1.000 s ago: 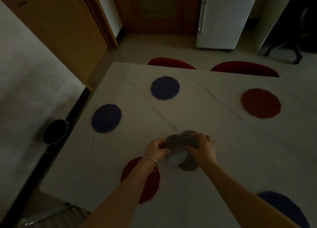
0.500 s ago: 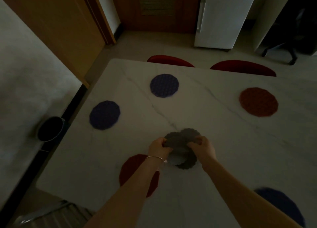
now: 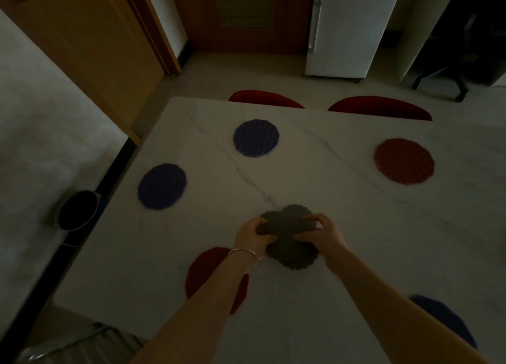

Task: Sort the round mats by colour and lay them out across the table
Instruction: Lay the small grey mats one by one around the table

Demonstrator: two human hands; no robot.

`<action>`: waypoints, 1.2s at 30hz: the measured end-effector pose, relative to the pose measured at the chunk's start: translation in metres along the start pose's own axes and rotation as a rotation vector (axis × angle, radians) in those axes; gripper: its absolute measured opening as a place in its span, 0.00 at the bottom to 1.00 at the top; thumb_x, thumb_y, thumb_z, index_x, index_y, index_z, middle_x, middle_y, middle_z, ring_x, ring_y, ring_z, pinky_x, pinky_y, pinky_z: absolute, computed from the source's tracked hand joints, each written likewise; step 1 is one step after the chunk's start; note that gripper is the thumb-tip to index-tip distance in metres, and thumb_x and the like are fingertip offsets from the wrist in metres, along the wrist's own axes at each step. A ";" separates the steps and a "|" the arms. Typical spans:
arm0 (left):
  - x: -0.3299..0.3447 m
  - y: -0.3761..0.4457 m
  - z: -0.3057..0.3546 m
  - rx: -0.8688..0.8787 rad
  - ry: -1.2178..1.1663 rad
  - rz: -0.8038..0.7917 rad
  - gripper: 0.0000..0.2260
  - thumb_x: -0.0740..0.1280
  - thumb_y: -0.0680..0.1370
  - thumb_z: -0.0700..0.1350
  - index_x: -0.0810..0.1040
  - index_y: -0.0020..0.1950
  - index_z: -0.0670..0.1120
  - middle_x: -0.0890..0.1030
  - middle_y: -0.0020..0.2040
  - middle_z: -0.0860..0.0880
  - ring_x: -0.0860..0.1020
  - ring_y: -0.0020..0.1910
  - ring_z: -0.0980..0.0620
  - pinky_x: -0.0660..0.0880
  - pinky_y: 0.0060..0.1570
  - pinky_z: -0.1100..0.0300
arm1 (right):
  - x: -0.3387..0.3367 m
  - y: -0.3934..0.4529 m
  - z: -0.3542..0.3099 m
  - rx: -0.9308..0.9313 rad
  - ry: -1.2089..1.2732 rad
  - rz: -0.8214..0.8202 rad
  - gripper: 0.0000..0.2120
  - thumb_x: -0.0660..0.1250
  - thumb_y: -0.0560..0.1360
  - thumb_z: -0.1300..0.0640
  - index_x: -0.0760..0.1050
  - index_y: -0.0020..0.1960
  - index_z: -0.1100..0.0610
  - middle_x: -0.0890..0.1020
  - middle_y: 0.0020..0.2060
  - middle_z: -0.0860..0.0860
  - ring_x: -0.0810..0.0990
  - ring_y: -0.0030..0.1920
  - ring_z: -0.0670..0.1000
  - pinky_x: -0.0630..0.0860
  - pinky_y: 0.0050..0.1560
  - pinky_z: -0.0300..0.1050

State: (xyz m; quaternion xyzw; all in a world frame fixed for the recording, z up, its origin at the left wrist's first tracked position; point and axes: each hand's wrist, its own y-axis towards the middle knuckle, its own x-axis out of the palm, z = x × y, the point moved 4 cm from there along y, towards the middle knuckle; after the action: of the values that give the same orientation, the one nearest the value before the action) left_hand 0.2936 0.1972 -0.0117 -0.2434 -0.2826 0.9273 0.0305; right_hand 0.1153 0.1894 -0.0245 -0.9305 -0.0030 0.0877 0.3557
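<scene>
Frame centre: left hand point(image 3: 253, 233) and right hand point(image 3: 319, 233) each pinch overlapping dark grey scalloped round mats point(image 3: 289, 237) above white marble desk point(image 3: 342, 213)

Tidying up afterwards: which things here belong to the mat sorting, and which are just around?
Job: grey mats held by left hand and right hand; blue mats; red mats; table.
Around: fridge; red chairs; bin.

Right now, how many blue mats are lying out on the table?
3: one far blue mat, one left blue mat, and one near-right blue mat partly behind the right arm and frame edge.
</scene>
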 end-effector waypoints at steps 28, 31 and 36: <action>-0.096 -0.015 -0.061 -0.225 -0.787 0.034 0.18 0.64 0.74 0.29 0.72 0.54 0.50 0.75 0.56 0.39 0.79 0.47 0.40 0.80 0.36 0.45 | 0.069 0.009 -0.027 -0.319 -1.172 0.071 0.33 0.70 0.68 0.44 0.65 0.70 0.48 0.64 0.66 0.55 0.63 0.69 0.59 0.70 0.65 0.55; -0.102 -0.011 -0.071 -0.237 -0.816 0.047 0.18 0.64 0.73 0.28 0.73 0.52 0.50 0.75 0.54 0.41 0.78 0.48 0.40 0.79 0.37 0.45 | 0.069 0.010 -0.033 -0.232 -1.187 0.065 0.35 0.73 0.65 0.45 0.66 0.68 0.52 0.64 0.65 0.56 0.63 0.68 0.60 0.71 0.64 0.55; -0.100 -0.006 -0.073 -0.249 -0.825 0.045 0.19 0.64 0.73 0.28 0.74 0.49 0.53 0.75 0.56 0.40 0.78 0.50 0.38 0.79 0.35 0.46 | 0.065 0.010 -0.035 -0.226 -1.127 0.093 0.28 0.73 0.67 0.50 0.68 0.63 0.54 0.65 0.62 0.57 0.67 0.65 0.60 0.75 0.59 0.54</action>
State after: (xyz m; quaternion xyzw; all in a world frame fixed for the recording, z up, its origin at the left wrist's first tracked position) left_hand 0.4150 0.2199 -0.0173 0.1397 -0.3757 0.9062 -0.1348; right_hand 0.1842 0.1633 -0.0163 -0.7715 -0.1605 0.5845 0.1932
